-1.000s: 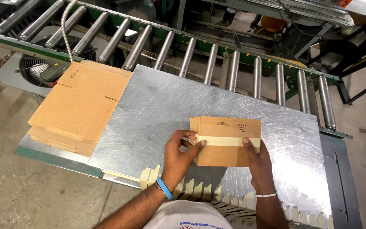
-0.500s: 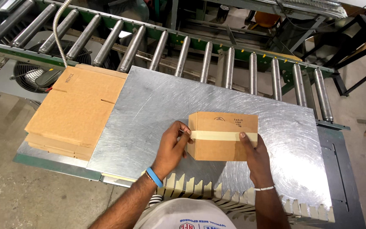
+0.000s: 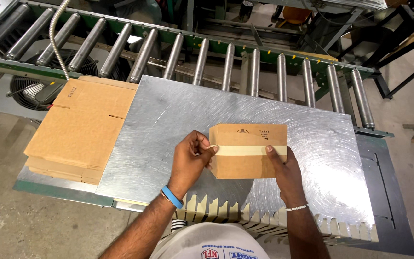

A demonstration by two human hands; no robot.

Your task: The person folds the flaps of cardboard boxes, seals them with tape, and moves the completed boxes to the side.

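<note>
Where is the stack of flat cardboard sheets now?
In the head view, the stack of flat cardboard sheets lies at the left end of the metal table, below the roller conveyor, apart from both hands.

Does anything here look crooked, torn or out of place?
Nothing stands out. The tape strip runs straight across the small box, held by the left hand and right hand. The stack of flat cartons overhangs the metal table edge, but lies neat.

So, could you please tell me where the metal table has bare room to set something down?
The metal sheet is bare right of the small box, and between it and the flat cardboard stack. The near edge is crowded with tape strips; both hands press the box.
</note>
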